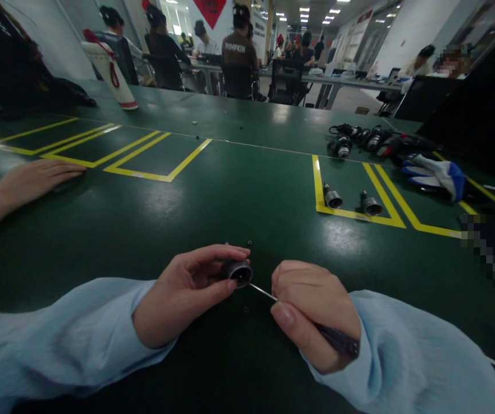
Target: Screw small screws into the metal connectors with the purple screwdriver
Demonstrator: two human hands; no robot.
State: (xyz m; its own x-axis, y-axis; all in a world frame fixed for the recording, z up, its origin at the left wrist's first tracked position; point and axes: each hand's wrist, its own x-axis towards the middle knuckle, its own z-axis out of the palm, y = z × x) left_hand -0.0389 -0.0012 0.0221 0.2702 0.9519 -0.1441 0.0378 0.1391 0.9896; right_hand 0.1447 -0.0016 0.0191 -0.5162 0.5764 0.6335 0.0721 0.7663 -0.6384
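My left hand [191, 287] is closed round a small dark metal cup-shaped part [239, 273], its open round end turned toward my right. In my right hand [316, 310] is a thin screwdriver [338, 340], its dark handle lying under my palm. The metal shaft points left, and its tip is at the rim of the cup-shaped part; whether it touches anything inside I cannot tell. One tiny nut [250, 242] lies just beyond the part, and another small nut [246, 309] lies on the nearer side.
Two similar metal parts, one left [332, 199] and one right [371, 205], stand inside a yellow-taped box on the green table [247, 190]. Black cabled tools [342, 146] and blue-white gloves [437, 175] lie far right. Another person's hand [44, 178] rests at left.
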